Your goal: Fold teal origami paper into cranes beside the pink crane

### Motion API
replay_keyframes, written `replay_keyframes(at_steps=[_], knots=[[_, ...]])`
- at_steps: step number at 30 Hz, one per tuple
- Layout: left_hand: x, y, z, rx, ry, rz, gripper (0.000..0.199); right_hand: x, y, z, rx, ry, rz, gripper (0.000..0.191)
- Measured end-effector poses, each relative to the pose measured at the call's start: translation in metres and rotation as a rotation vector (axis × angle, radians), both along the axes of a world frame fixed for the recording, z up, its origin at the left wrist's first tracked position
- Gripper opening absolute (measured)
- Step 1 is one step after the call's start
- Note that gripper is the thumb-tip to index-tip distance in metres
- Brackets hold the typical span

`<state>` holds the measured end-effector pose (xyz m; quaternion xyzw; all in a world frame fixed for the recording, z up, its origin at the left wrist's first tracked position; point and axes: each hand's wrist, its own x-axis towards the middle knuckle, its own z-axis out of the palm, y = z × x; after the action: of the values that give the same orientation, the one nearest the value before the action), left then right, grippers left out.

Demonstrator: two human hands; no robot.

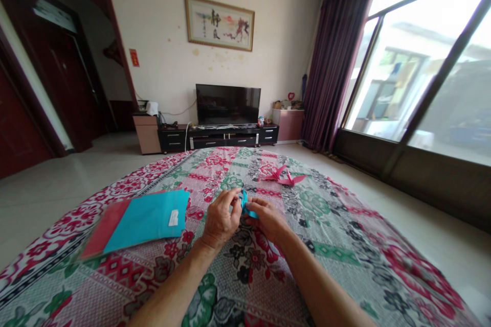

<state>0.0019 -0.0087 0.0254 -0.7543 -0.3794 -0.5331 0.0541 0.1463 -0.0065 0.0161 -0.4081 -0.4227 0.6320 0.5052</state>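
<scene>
Both hands over the cloth-covered tabletop. Left hand: thumb and index finger drawn together on the near-left side of the blue folded paper. Right hand: fingers closed on the same piece from the right. Paper lies between the two sets of fingertips; one narrow part rises above them, another shows along the right fingers, pointing toward the lower right. Exact contact under the left fingertips hidden.

Left of the left hand, well apart: blue sheets with a white label, overlapping pink sheets. Beyond the right hand: pink paper cranes, wings pointed. Farther off: TV stand, dark TV, framed picture on the wall.
</scene>
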Motion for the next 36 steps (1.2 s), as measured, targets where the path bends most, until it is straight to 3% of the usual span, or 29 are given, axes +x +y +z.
replay_keyframes(at_steps=[10, 18, 26, 31, 36], knots=[[0.0011, 0.0021, -0.0028, -0.034, -0.024, -0.012, 0.03, -0.0001, 0.0003, -0.0004, 0.009, -0.015, 0.001, 0.024], [0.0014, -0.0007, -0.0004, -0.015, -0.041, -0.017, 0.016, -0.0007, -0.0014, 0.0018, 0.003, -0.016, -0.004, 0.025], [0.0004, -0.0016, 0.0, -0.066, -0.069, -0.044, 0.019, -0.0015, 0.0003, -0.0007, 0.028, -0.012, -0.031, 0.024], [-0.0006, -0.0023, -0.0037, -0.11, -0.083, -0.036, 0.031, -0.0045, 0.0018, -0.0026, 0.117, -0.047, -0.123, 0.027], [0.0006, -0.0017, -0.0036, -0.083, -0.1, 0.027, 0.022, -0.0065, 0.0047, -0.0034, 0.254, -0.14, -0.312, 0.03]])
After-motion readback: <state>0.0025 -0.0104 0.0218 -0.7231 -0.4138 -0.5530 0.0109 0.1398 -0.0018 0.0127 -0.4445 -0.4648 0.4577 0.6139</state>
